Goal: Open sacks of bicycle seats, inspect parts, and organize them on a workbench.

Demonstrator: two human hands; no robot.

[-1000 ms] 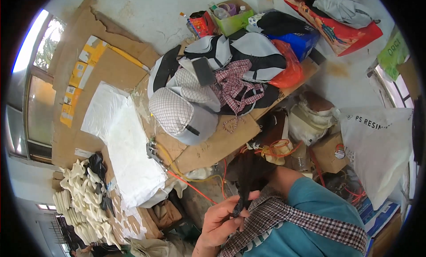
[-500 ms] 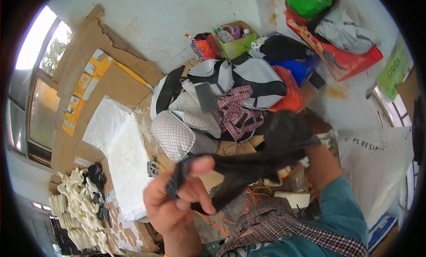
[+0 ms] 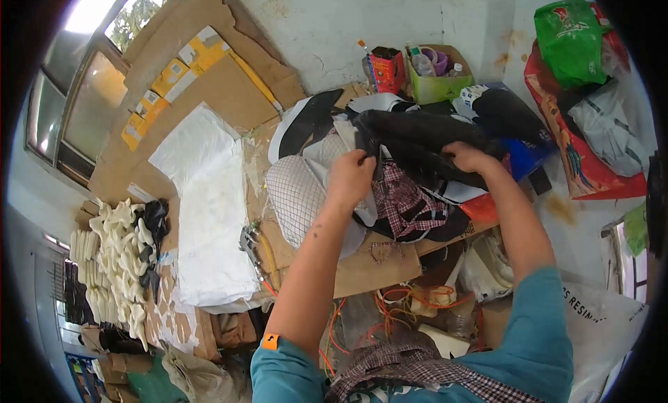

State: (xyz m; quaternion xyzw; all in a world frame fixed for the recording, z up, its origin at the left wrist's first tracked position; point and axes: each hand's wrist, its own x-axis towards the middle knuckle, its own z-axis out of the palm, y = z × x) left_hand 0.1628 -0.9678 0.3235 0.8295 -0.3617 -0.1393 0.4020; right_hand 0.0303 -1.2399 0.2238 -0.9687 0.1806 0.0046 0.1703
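Note:
Both my arms reach forward over the cluttered table. A thin black cloth [image 3: 424,135] is stretched between my hands, above the pile of fabric pieces. My left hand [image 3: 351,179] is closed on the cloth's left end. Farther right, my right hand [image 3: 465,157] pinches its lower edge. Under and beside the cloth lie a white-and-black checked padded piece [image 3: 296,198] and a red-and-white checked fabric [image 3: 410,211]. A grey-and-black curved piece [image 3: 303,124] rests at the left of the pile. The cloth hides part of the pile.
A white plastic sheet [image 3: 212,222] covers the table's left part, beside a spray gun [image 3: 249,241]. Cream-coloured moulded pieces [image 3: 115,264] are heaped at far left. A green box [image 3: 445,83] of bottles stands at the back. A red bag [image 3: 581,152] is at right; orange cords [image 3: 390,302] hang below.
Both hands have moved forward, away from my body, carrying the black cloth from in front of me to over the fabric pile. The view has shifted, too.

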